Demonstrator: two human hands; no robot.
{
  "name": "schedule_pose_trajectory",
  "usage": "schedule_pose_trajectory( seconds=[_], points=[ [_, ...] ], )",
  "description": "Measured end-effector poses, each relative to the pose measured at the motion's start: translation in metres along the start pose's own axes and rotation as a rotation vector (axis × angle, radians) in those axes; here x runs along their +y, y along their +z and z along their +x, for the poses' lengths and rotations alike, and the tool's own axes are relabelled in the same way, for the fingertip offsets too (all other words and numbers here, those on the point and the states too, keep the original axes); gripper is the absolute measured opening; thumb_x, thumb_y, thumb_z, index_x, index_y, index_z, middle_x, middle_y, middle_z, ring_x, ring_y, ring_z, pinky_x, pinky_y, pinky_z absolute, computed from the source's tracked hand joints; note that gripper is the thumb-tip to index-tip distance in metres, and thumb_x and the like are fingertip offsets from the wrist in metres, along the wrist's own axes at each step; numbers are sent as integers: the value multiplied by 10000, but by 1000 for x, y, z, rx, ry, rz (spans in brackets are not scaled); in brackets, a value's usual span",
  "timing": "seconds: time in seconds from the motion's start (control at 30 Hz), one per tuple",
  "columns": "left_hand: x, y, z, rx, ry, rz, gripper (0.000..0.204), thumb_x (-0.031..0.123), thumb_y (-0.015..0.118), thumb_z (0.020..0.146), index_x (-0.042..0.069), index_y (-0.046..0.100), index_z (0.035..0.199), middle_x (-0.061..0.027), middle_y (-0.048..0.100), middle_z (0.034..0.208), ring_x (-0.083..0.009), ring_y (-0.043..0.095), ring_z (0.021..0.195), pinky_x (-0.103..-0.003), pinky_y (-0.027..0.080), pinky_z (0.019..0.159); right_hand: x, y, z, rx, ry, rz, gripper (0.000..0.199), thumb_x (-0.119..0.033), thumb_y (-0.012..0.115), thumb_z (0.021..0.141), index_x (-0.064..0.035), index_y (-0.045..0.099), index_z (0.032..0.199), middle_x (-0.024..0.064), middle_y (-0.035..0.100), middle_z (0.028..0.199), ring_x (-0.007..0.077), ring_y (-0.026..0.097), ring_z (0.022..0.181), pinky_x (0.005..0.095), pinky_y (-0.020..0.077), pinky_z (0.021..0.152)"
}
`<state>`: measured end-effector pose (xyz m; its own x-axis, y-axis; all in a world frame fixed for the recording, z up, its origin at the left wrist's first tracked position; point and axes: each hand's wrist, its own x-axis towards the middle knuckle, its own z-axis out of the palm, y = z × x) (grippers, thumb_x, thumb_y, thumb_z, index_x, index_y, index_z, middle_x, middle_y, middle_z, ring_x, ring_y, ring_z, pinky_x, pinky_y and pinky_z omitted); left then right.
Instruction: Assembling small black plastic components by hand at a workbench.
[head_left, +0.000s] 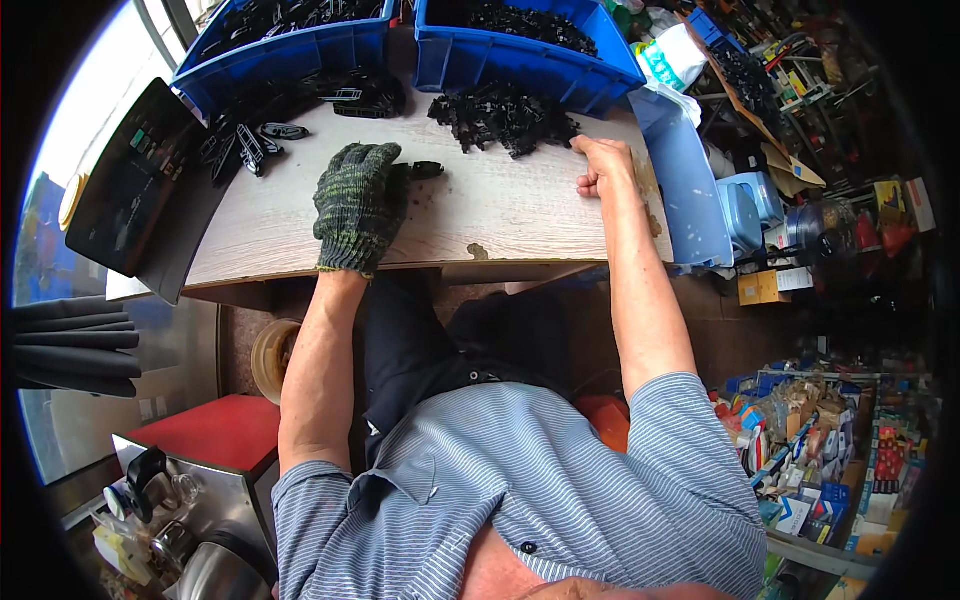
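Observation:
My left hand [358, 205], in a dark green and black knitted glove, rests over the table with its fingers curled round a black plastic part [428, 169]. One end of that part sticks out to the right of the glove; the rest is hidden. My bare right hand [606, 166] is at the right edge of a pile of small black plastic pieces [500, 117]. Its thumb and index finger come together there, and the other fingers are bent in. Whatever lies between those fingertips is too small to make out.
Two blue bins [290, 45] [530, 55] of black parts stand along the back of the pale wooden table [520, 215]. Long black parts [255, 150] lie at the left, beside a dark upright panel [135, 180]. A light blue plastic sheet [680, 180] borders the right side.

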<state>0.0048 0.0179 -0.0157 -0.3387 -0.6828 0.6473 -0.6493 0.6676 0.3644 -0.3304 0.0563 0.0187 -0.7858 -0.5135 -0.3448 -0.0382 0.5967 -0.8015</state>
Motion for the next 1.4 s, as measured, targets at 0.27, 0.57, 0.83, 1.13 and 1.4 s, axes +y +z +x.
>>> schedule_pose_trajectory(
  seconds=[0.27,0.57,0.83,1.13,1.4],
  points=[
    [9,-9,-3,181,36,-115,239,70,727,842,68,719,1081,-151,720,1033,-351,672,1006,-430,534,902,21,-18,-3,-136,-79,186,231,-195,746,850,-42,674,1008,21,469,498,167,550,424,376,565,468],
    [83,17,-41,-51,-262,-746,224,72,710,922,5,718,1136,-132,744,1051,-165,708,901,-296,556,790,62,-20,-48,-335,-327,492,212,-178,747,881,-17,646,973,-3,459,468,151,533,406,391,597,568],
    [117,41,-12,-400,-697,-1236,350,205,674,970,24,639,1268,-89,714,1011,-147,678,851,-284,570,678,75,-3,-86,-457,-394,552,178,-203,765,888,-39,700,908,-31,517,538,73,449,409,261,494,463],
    [113,44,1,-467,-766,-1476,227,200,663,958,5,680,1072,-63,664,840,-133,627,678,-276,521,590,79,7,-95,-508,-505,514,195,-210,762,897,-54,719,1007,-40,628,725,33,429,470,192,362,460],
    [110,38,-8,-472,-675,-1328,350,178,667,945,-4,602,1238,-83,679,857,-149,647,698,-286,544,620,72,0,-99,-656,-421,495,163,-215,742,909,-70,688,961,-31,569,620,49,449,456,239,498,521]
  ],
)
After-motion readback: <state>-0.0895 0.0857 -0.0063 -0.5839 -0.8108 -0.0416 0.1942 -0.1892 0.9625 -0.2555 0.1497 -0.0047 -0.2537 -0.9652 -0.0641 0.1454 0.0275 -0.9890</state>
